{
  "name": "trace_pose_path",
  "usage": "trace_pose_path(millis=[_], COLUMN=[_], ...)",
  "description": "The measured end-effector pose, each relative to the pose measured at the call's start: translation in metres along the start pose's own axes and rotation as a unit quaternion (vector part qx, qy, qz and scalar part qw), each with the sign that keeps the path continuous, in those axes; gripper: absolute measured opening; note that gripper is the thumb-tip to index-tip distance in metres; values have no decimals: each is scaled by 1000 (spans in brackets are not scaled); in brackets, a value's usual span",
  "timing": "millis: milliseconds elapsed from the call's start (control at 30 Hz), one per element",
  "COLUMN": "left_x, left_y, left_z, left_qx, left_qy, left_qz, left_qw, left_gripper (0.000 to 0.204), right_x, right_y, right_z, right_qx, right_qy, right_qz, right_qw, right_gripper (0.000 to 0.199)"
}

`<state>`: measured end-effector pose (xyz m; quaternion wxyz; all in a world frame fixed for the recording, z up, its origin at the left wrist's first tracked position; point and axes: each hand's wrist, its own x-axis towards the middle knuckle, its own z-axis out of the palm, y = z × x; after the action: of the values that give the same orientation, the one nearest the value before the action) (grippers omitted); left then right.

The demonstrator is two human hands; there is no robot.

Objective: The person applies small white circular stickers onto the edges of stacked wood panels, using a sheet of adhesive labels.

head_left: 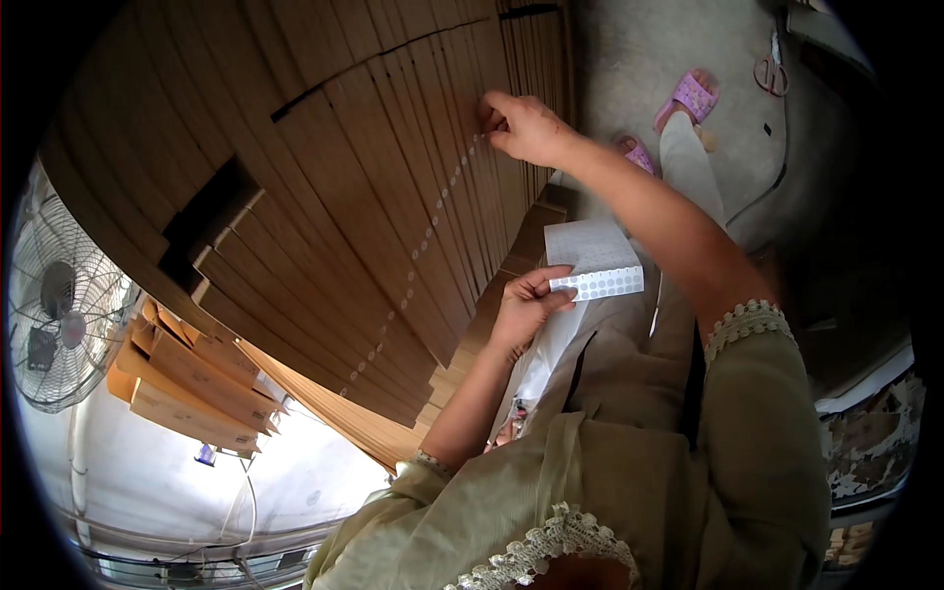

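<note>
Cardboard everywhere in this one, a big fanned stack of flat brown cardboard sheets (pixel 324 197) with their long edges running side by side. A line of small round white dot stickers (pixel 418 251) runs diagonally across those edges, one dot per sheet as far as I can tell, from the lower left of the stack up toward its upper right edge.

The right hand (pixel 526 128) sits at the upper end of that dotted line, arm stretched well out. Its fingers are pinched together and its fingertips (pixel 489 120) are pressed to the edge of a sheet. Whether there's a dot under them I honestly can't tell, it's too small.

The left hand (pixel 526 305) is pulled in closer to the body, just off the near right edge of the stack. It's closed on a white sticker sheet (pixel 595 265), thumb and fingers gripping its left end, with rows of dots showing along the strip nearest the person.

So the relation that matters: the sticker sheet lies below and a bit right of the right hand, back toward the body, while the sheets without dots lie just beyond the top of the line, toward the stack's upper right edge. The right hand is clearly nearer to those; the left is nearer to the supply.

Other stuff around: a wire-guard fan (pixel 64 315) on the left, and scissors (pixel 772 74) on the concrete floor (pixel 639 49) far right.
</note>
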<state>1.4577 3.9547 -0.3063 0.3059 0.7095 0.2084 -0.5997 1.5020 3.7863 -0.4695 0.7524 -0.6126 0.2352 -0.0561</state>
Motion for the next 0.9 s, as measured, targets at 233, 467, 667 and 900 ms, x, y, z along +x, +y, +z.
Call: trace_pose_path(millis=[233,467,667,900], left_x=[5,6,10,10], left_y=[-1,1,1,11], left_z=[-4,-1,-9,-8], left_qx=[19,30,-1,-110], left_qy=[2,20,43,-85], left_qz=[-4,9,-6,-111], left_qw=[1000,999,999,984], left_gripper=[31,32,39,38], right_x=[0,11,9,13], right_y=[10,13,12,13], right_z=[12,-4,4,-13], right_qx=[-6,-34,-48,-142], right_qy=[50,70,58,69], right_qz=[-11,-49,-30,-61], right_qw=[999,996,997,986], right_gripper=[26,23,24,35])
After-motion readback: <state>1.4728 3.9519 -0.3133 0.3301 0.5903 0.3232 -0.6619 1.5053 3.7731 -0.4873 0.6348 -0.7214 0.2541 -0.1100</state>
